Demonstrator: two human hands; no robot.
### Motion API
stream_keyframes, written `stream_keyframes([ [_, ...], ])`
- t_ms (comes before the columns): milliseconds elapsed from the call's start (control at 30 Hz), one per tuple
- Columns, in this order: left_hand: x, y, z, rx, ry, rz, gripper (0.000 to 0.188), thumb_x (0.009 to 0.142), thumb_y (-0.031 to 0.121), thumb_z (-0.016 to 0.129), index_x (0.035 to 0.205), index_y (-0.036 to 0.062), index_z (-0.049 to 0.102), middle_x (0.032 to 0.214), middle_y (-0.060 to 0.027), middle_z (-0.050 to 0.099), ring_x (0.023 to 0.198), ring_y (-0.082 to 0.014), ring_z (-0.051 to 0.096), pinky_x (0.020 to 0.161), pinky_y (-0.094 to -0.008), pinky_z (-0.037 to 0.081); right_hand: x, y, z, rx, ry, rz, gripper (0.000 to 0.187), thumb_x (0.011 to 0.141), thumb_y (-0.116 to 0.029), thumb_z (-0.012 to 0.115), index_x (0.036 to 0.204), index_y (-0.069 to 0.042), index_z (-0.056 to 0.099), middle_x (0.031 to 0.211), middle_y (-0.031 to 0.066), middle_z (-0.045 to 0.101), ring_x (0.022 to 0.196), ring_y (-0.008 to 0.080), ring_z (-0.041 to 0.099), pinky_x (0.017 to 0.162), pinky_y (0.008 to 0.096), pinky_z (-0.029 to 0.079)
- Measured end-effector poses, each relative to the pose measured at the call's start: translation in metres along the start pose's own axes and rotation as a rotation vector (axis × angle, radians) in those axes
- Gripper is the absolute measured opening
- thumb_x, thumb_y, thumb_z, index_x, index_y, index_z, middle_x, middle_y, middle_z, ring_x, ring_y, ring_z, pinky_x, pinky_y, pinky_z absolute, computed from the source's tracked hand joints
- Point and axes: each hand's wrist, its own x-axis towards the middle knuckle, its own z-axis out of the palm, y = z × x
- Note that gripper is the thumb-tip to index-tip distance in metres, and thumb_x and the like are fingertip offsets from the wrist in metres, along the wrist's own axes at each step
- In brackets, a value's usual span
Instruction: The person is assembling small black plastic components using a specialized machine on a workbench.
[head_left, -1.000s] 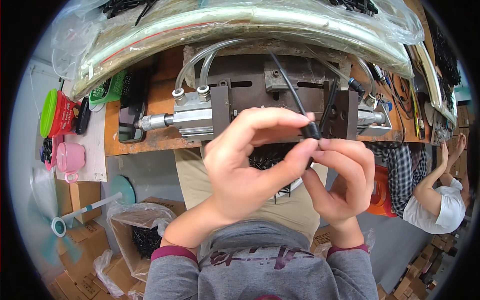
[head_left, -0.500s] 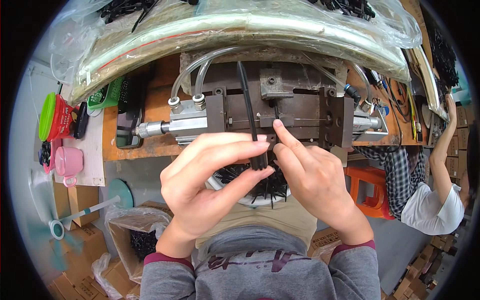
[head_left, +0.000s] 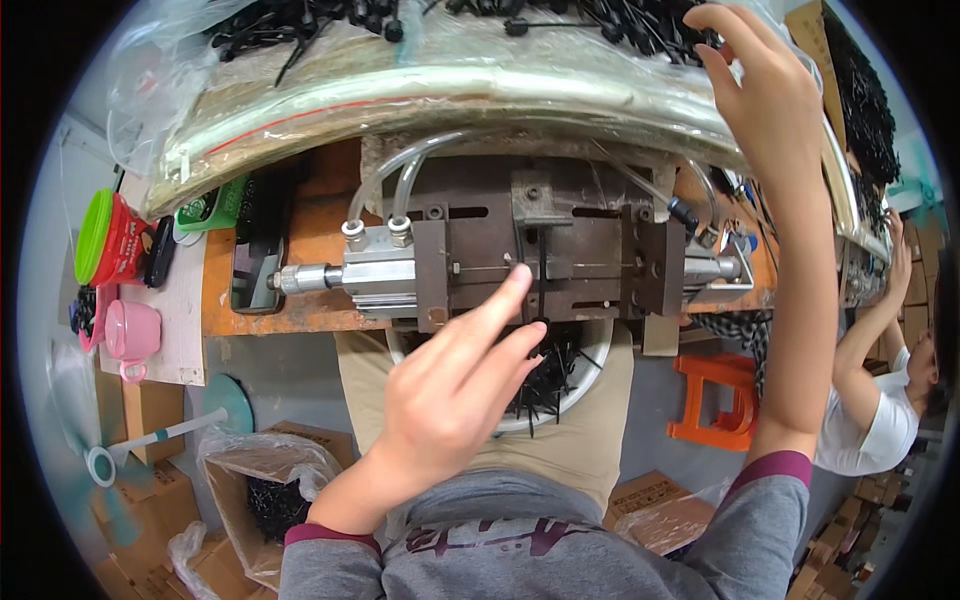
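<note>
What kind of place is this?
Probably a small factory workbench: a metal press fixture with air hoses, heaps of black plastic parts in clear bags, and cardboard boxes below.

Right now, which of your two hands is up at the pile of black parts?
The right hand, raised to the black parts in clear plastic; the left hand points at the metal fixture.

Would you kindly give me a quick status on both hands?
Left hand empty, index fingertip at press fixture. Right hand open, up at bagged black parts. Nothing in the way.

Orange stool (head_left: 712,402), pink cup (head_left: 130,332), green lid (head_left: 93,236)
</note>
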Motion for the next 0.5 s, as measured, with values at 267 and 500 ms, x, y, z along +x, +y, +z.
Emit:
stream_keyframes([
  [267,-0.017,0.000,0.048,0.259,0.152,0.004,0.019,0.075,0.013,0.067,0.089,-0.0003,0.067,0.122,-0.0223,0.067,0.065,-0.0198,0.063,0.063,-0.0306,0.054,0.034,0.053,0.078,-0.029,-0.357,-0.331,0.066,0.078,0.014,0.048,0.137,-0.012,0.057,0.138,0.0164,0.057,0.116,0.0377,0.061,0.094,0.0433,0.051],
  [500,-0.008,-0.007,0.085,0.324,0.011,0.050,0.022,0.074,0.018,0.060,0.077,-0.0025,0.066,0.118,-0.0329,0.065,0.058,-0.0192,0.066,0.055,-0.0316,0.046,0.031,0.071,0.094,0.322,-0.444,-0.150,0.064,0.070,0.016,0.057,0.131,-0.002,0.057,0.124,0.0211,0.063,0.111,0.0409,0.060,0.096,0.0438,0.046],
])
